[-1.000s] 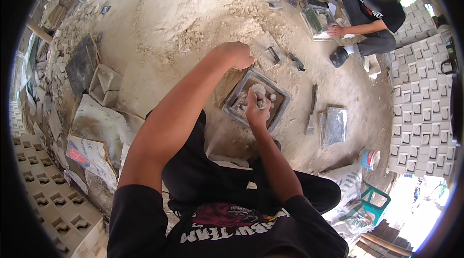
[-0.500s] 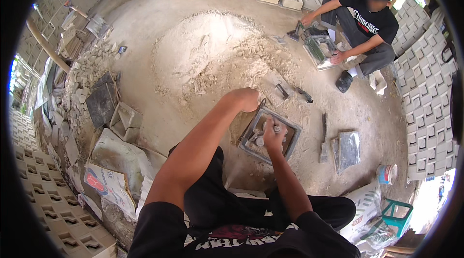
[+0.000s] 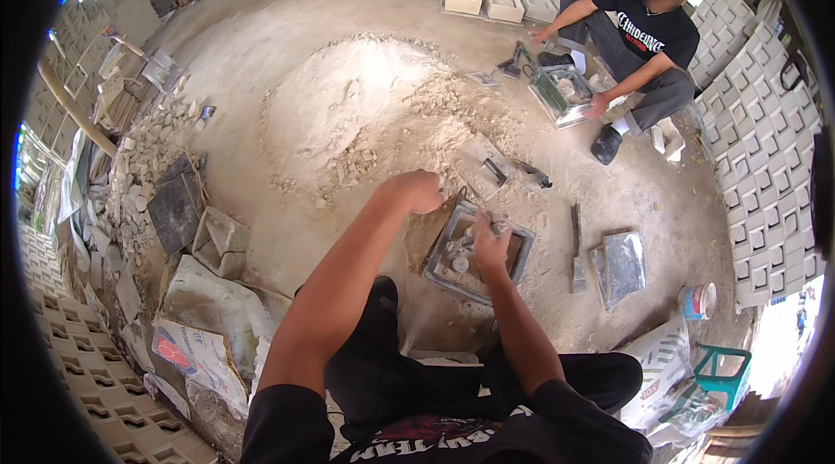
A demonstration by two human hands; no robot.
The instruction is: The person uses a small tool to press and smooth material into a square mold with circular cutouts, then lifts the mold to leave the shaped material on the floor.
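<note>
A square grey metal-edged mould (image 3: 437,247) stands on the floor in front of me, with sandy material and pale, rounded grey pieces inside. My right hand (image 3: 492,242) is over the mould, its fingers closed around a grey knobbed piece (image 3: 501,226). Just beyond the mould's left corner, my left hand (image 3: 419,192) is held in a fist above the sandy floor. What that fist holds, if anything, is hidden. Near it, a thin metal loop (image 3: 462,194) rises at the mould's far corner. A flat board with a dark handle (image 3: 494,170) lies just past the mould.
A broad heap of pale powder (image 3: 348,99) lies ahead. At the far right a co-worker (image 3: 648,38) sits at another mould (image 3: 561,97). To my right are a long-handled tool (image 3: 577,251), grey plates (image 3: 623,268) and a bucket (image 3: 698,300). Openwork blocks (image 3: 761,168) line the sides.
My left hand has dropped slightly and moved left, away from the mould's corner. My right hand stays over the mould. The co-worker's hand has come away from a dark tool.
</note>
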